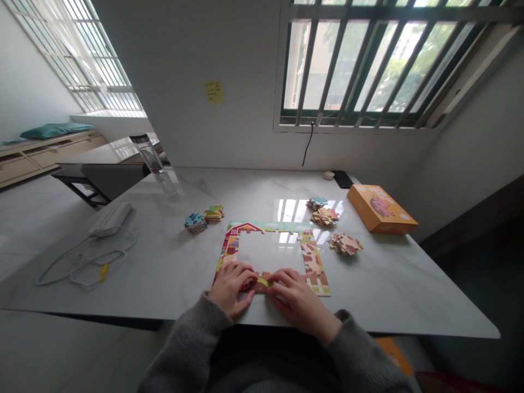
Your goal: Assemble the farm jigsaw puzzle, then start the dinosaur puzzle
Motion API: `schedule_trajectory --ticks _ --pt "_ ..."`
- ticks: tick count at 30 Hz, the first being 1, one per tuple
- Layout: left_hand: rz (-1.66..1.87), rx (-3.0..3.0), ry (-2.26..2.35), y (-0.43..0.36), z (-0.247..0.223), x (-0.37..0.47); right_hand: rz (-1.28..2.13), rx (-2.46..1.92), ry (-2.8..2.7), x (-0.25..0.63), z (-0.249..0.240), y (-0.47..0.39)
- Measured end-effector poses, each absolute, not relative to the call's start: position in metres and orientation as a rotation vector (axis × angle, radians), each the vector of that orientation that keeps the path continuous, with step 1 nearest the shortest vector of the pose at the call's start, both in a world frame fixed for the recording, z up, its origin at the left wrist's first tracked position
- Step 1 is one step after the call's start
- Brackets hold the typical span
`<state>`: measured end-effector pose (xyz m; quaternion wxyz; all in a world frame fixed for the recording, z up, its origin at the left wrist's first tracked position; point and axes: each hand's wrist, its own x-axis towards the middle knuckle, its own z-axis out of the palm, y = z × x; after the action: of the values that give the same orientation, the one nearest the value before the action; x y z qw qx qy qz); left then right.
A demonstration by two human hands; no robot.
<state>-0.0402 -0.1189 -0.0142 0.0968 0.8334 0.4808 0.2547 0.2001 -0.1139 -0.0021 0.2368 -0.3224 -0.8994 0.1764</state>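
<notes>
A jigsaw puzzle border [313,256] lies on the white marbled table, joined into a rectangle with bare tabletop inside it. It shows a red barn at the far left corner and brown-and-green pieces along the near side. My left hand [233,286] is closed over the near-left part of the border, fingers on top and thumb by the near edge. My right hand [301,300] grips the near side right of the middle, its fingertips on the pieces. A short green-and-brown stretch shows between my hands; my fingers cover the pieces beside it.
Small piece stacks [195,222] stand beyond the puzzle on the left, and more piles [346,244] on the right. An orange box [380,209], a black phone [343,179], a glass bottle [149,155] and a white power strip [110,218] with its cable lie around the table.
</notes>
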Motion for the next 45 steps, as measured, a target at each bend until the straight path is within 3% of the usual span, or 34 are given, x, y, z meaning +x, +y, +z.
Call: schedule_trajectory --ticks 45 --pt "0.695 2.523 1.303 -0.111 -0.019 -0.068 0.375 -0.955 -2.493 0.196 -0.001 -0.114"
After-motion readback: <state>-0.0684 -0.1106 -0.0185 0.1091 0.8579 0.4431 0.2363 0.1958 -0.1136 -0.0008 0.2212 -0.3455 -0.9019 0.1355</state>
